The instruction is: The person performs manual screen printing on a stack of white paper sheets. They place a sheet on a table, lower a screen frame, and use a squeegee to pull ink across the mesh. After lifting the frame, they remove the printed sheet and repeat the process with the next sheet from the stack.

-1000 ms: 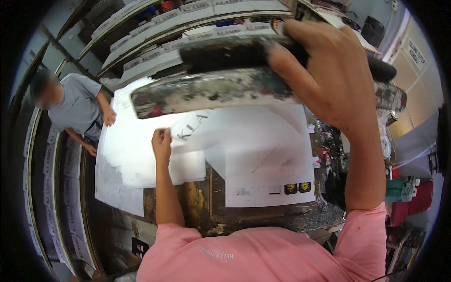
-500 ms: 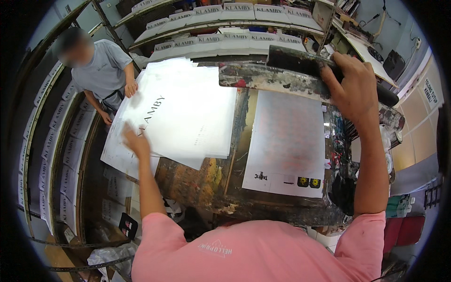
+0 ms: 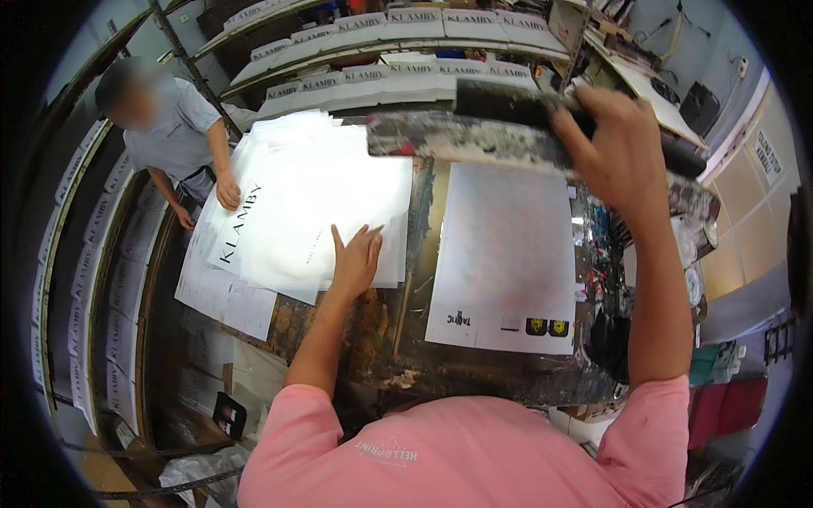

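Observation:
My left hand (image 3: 356, 261) is over the lower right part of a fanned stack of white printed sheets (image 3: 296, 186), its fingers spread. Whether the fingertips touch the paper I cannot tell. High over the table's right side, my right hand (image 3: 622, 148) is closed on what looks like a screen-printing frame (image 3: 457, 142), tilted up, its edge stained with paint. A thick black bar (image 3: 500, 106) runs along that edge, partly under my fingers. Below lies one pale sheet (image 3: 508, 245) with a faint reddish blur and small dark and yellow marks.
Across the stack's left side a person in a grey shirt (image 3: 174, 127) has a hand (image 3: 228, 191) at the sheets. Racks with printed white papers (image 3: 364, 80) stand behind and at left (image 3: 97, 229). The worktable (image 3: 373, 326) is paint-stained. A black cloth-like heap (image 3: 608, 347) sits at its right edge.
My left hand has moved right across the stack, from its left edge to its lower right. The top sheet's dark print lies further left and lower. My right hand keeps its hold on the frame.

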Tool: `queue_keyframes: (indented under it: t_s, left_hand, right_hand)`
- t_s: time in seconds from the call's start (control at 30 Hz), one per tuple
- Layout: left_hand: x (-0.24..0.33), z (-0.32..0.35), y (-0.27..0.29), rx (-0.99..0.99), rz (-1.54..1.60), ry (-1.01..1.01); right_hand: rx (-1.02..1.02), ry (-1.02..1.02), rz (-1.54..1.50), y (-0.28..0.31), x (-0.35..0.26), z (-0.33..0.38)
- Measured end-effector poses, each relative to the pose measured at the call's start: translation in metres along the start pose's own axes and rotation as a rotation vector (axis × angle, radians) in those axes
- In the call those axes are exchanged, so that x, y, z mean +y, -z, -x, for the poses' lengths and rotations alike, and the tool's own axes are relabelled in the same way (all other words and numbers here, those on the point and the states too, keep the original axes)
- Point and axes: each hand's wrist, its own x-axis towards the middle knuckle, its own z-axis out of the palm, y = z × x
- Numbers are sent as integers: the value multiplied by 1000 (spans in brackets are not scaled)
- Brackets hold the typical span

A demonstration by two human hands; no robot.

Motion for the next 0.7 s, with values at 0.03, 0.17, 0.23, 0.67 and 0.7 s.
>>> queue_keyframes:
  t_s: [0.03,0.17,0.23,0.67,0.7]
  left_hand:
    - [13,-8,1,-15,32,0]
    - [93,-8,-40,-104,76,-158]
    - [135,17,-70,-227,-181,-249]
    - [281,19,-158,-293,119,-596]
    - [284,21,-158,-286,125,-602]
  right_hand:
    - [-54,-32,10,1,2,-6]
    - [35,178,91,8,2,-22]
    - [10,3,-134,12,-1,-19]
    - [64,134,-129,21,23,11]
    - [61,130,-131,22,23,11]
